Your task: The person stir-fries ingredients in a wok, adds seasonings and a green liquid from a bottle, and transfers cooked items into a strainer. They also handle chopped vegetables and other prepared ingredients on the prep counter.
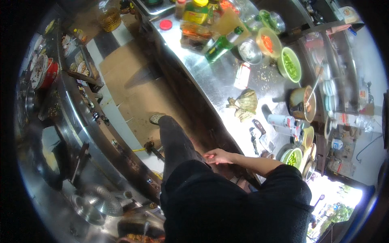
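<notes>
My right hand (219, 156) hangs in front of my dark trousers (175, 141), close to the thigh. Its fingers are curled together; whether something small sits in them I cannot make out. My left hand is out of view. Beside my right arm runs a steel worktable (219, 87). On it lie a crumpled cloth (245, 104), a cleaver (265, 137) and a red-and-white packet (242, 75). A green bottle (223, 45) leans farther along. Bowls of cut green vegetables (289, 65) and orange-red pieces (268, 43) stand at its far side.
On the left curves a steel cooking range (93, 133) with a dark wok (50, 156), a perforated strainer (103, 200) and a red tub (49, 75). Cardboard (129, 77) covers the aisle floor. An oil jug (109, 20) stands at its far end. Shelves (336, 69) line the right.
</notes>
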`<state>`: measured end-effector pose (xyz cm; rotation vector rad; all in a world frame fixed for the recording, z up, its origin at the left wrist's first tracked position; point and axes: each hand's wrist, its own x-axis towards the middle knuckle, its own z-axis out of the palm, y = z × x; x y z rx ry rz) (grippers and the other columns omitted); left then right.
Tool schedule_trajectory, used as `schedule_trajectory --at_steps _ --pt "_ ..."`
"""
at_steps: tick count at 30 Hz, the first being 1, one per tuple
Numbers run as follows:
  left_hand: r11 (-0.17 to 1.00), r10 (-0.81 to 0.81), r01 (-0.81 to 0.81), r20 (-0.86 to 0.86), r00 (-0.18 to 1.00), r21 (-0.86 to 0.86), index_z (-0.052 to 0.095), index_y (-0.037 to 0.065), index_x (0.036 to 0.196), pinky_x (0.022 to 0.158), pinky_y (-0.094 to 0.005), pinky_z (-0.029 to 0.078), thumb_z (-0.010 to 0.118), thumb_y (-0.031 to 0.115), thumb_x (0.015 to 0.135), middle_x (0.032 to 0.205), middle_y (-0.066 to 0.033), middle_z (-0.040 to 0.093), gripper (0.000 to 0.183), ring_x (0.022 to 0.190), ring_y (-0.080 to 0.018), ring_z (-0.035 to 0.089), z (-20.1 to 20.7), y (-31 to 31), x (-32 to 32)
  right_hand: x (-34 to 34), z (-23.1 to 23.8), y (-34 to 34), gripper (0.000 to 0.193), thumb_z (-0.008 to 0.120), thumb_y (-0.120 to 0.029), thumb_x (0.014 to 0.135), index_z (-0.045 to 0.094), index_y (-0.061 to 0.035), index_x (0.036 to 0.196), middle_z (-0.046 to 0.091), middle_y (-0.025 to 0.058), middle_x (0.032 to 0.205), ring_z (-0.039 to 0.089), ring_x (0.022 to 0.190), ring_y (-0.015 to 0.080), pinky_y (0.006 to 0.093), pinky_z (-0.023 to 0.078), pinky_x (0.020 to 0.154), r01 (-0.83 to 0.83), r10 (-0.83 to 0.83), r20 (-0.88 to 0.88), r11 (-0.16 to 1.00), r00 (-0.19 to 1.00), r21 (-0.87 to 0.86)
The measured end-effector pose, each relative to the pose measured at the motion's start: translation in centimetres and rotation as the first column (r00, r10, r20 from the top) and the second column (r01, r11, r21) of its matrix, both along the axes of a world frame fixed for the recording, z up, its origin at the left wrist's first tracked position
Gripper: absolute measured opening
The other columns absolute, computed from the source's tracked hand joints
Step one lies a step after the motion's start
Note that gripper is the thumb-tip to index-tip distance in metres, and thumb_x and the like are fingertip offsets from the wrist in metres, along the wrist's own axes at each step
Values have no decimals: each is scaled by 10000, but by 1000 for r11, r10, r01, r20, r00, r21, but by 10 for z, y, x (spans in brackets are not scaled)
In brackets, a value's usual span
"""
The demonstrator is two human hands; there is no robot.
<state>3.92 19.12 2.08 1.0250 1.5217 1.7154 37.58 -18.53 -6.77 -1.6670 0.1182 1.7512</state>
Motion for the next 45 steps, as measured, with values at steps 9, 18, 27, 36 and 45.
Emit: schedule_trajectory --at_steps 9,18,27,36,45 --pt "999 -31 31 7 1000 33 540 -21 1065 820 -346 487 758 96 720 953 -121 602 424 948 -193 566 13 13 -4 6 1 -48 283 613 -219 800 580 -18 997 619 187 946 604 880 327 382 477 797 533 -145 850 828 507 -177" --pt "997 -25 19 81 996 75 547 -21 1071 847 -346 475 737 116 752 974 -119 606 396 972 -192 562 33 12 -22 -42 -27 -200 530 661 -191 618 454 22 1057 539 246 1026 532 977 419 456 449 852 508 301 663 454 685 -732" --pt "974 -165 225 733 660 16 555 -81 1044 909 -415 465 606 127 768 1059 -190 603 349 1032 -305 567 56 -14 -94 66 74 31 247 529 10 676 514 -22 920 524 41 686 518 548 150 297 431 477 528 -623 193 760 758 378" --pt "993 -17 64 402 915 -102 449 5 1174 779 -349 488 701 -63 558 938 -65 571 669 845 -200 573 66 -43 -29 -41 257 372 345 629 -34 785 459 -37 1085 558 35 764 540 594 98 211 435 506 -546 398 428 256 811 798" --pt "979 138 -140 -24 990 -145 469 20 1082 788 -321 471 752 35 496 906 -69 574 651 864 -179 563 94 -71 -33 -252 306 464 321 554 -155 865 466 35 1108 614 200 836 629 726 277 340 476 628 -770 72 896 -483 438 416"
